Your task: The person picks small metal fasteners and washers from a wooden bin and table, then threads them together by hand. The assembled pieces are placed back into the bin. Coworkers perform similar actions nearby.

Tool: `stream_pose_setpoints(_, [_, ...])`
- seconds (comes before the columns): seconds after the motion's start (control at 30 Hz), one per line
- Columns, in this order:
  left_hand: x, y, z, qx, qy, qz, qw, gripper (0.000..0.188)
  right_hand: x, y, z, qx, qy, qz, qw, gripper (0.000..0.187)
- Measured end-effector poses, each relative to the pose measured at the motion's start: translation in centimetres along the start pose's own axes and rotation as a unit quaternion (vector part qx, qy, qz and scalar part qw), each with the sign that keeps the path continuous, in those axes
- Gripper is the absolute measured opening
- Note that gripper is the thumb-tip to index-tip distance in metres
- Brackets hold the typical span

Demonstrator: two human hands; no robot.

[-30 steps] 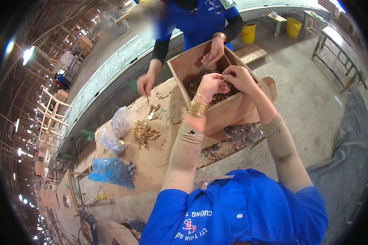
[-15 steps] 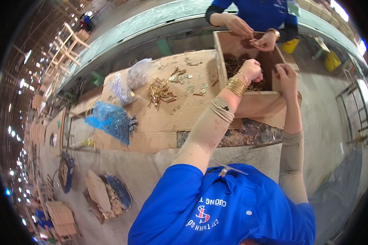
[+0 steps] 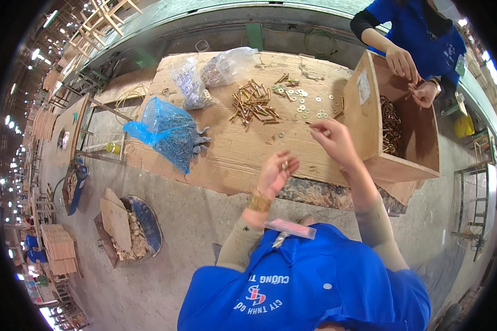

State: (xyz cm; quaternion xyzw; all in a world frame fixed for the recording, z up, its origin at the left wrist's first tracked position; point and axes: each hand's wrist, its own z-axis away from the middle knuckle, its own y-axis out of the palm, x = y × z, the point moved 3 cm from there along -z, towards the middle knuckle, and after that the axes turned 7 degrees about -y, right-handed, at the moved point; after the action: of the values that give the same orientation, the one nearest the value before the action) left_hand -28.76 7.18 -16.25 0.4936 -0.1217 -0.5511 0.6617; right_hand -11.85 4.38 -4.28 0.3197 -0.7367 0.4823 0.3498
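My left hand (image 3: pixel 277 175) is near the table's front edge, palm turned up and fingers curled round a small shiny metal washer (image 3: pixel 285 165). Over the cardboard, my right hand (image 3: pixel 334 141) has its thumb and forefinger pinched; a tiny dark tip shows there, too small to name. Beyond the hands lie a heap of brass-coloured bolts (image 3: pixel 254 103) and several loose washers (image 3: pixel 302 101). One washer (image 3: pixel 281 134) lies apart, between the heap and my left hand. The wooden box (image 3: pixel 370 110) to the right holds many bolts (image 3: pixel 390 127).
Cardboard (image 3: pixel 226 160) covers the table. A blue bag of hardware (image 3: pixel 174 138) and two clear bags (image 3: pixel 189 88) (image 3: pixel 226 66) stand at the left. Across the box, a co-worker's hands (image 3: pixel 411 77) hold something small. A bin of wood scraps (image 3: pixel 132 231) stands on the floor.
Both my hands have left the box and moved left, over the table's front part. The view has swung right, so table and box sit differently. The co-worker's hands stay over the box.
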Motion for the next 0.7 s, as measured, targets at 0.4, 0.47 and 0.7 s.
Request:
stream_pose_setpoints(0.4, [-3.1,-6.3,2.6,-0.062,-0.018,-0.023,0.998,0.017,-16.2,10.1,-12.1,0.193,-0.107,0.383,0.897,0.036])
stream_pose_setpoints(0.47, [-5.6,-7.3,1.8,-0.068,0.047,-0.010,0.997,0.017,-16.4,11.9,-13.5,0.220,-0.110,0.399,0.883,0.037])
stream_pose_setpoints(0.7, [-7.0,-5.9,1.4,-0.030,0.057,-0.005,0.998,0.016,-18.5,10.6,-11.8,0.191,-0.196,0.443,0.854,0.041])
